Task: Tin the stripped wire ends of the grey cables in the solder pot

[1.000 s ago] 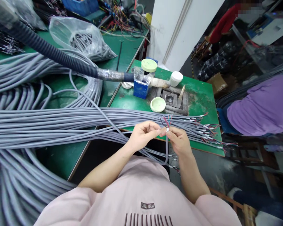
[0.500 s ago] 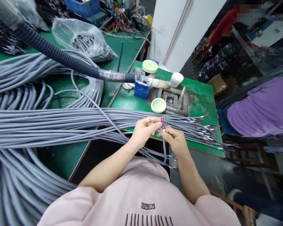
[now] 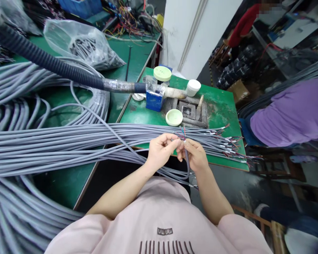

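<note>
My right hand (image 3: 197, 156) pinches a grey multi-core cable (image 3: 187, 165) just below its stripped end. From that end a fan of thin coloured wires (image 3: 182, 132), red, blue and green among them, points up and away from me. My left hand (image 3: 162, 151) is closed, thumb against forefinger, at the base of the wires; the exact strand between its fingertips is hidden. Both hands' fingertips nearly meet. Behind them a thick bundle of grey cables (image 3: 69, 141) crosses the bench, its stripped ends (image 3: 228, 144) lying to the right.
A soldering pot (image 3: 187, 111) sits behind the cables, with a pale green lid (image 3: 174, 117), a white jar (image 3: 193, 87) and a ribbed extraction hose (image 3: 76, 76) around it. Coiled cables (image 3: 21, 204) fill the left. A person in purple (image 3: 291, 109) is at the right.
My left fingertips have come in lower, toward the base of the wires and closer to my right hand. The whole view has shifted slightly, moving the bench leftward.
</note>
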`<state>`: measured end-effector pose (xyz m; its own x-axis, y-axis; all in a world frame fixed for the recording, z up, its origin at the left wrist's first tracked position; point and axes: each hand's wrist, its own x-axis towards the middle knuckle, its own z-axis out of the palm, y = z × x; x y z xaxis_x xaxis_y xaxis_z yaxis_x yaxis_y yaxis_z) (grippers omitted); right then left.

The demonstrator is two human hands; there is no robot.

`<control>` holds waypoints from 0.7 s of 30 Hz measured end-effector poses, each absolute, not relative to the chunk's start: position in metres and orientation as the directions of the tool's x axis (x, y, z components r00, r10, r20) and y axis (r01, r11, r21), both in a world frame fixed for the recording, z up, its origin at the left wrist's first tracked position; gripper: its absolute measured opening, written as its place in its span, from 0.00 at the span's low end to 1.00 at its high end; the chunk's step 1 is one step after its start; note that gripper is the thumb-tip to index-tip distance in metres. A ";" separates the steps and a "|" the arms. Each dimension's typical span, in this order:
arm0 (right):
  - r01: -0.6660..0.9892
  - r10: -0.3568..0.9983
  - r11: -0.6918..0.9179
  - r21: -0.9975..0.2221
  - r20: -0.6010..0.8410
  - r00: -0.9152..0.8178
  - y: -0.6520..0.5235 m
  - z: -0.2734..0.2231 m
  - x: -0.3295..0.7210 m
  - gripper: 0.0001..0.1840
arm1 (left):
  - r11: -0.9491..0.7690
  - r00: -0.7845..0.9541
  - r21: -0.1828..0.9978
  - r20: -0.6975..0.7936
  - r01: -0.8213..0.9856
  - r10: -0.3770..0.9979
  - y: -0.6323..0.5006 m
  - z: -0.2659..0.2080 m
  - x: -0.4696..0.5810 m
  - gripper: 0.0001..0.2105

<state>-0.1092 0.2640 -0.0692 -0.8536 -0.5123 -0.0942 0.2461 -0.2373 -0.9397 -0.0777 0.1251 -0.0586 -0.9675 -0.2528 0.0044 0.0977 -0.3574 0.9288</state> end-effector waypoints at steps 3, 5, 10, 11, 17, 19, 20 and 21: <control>0.357 -0.566 -0.309 -0.882 -0.131 -0.814 0.262 -0.067 -0.111 0.18 | -0.188 -0.946 0.966 0.114 0.177 -0.304 0.129 -0.062 -0.074 0.11; 0.375 -0.590 -0.316 -0.871 -0.129 -0.797 0.261 -0.066 -0.113 0.19 | -0.083 -0.924 0.966 0.207 0.245 -0.322 0.131 -0.063 -0.073 0.09; 0.360 -0.566 -0.267 -0.894 -0.157 -0.809 0.261 -0.061 -0.118 0.17 | 0.049 -0.882 0.925 0.376 0.378 -0.283 0.133 -0.059 -0.071 0.07; 0.355 -0.558 -0.252 -0.900 -0.164 -0.813 0.261 -0.060 -0.119 0.17 | 0.061 -0.888 0.927 0.372 0.370 -0.271 0.134 -0.059 -0.070 0.06; 0.322 -0.501 -0.242 -0.915 -0.166 -0.849 0.262 -0.050 -0.123 0.17 | -0.125 -0.953 0.975 0.144 0.182 -0.266 0.136 -0.061 -0.072 0.10; 0.287 -0.500 -0.250 -0.925 -0.130 -0.856 0.263 -0.049 -0.124 0.18 | -0.256 -0.972 0.961 0.044 0.104 -0.230 0.137 -0.062 -0.075 0.13; 0.262 -0.504 -0.250 -0.932 -0.105 -0.857 0.263 -0.049 -0.125 0.18 | -0.305 -0.977 0.949 0.011 0.077 -0.212 0.137 -0.062 -0.076 0.14; 0.231 -0.506 -0.244 -0.942 -0.080 -0.859 0.263 -0.049 -0.125 0.18 | -0.339 -0.980 0.939 -0.009 0.060 -0.199 0.138 -0.062 -0.077 0.14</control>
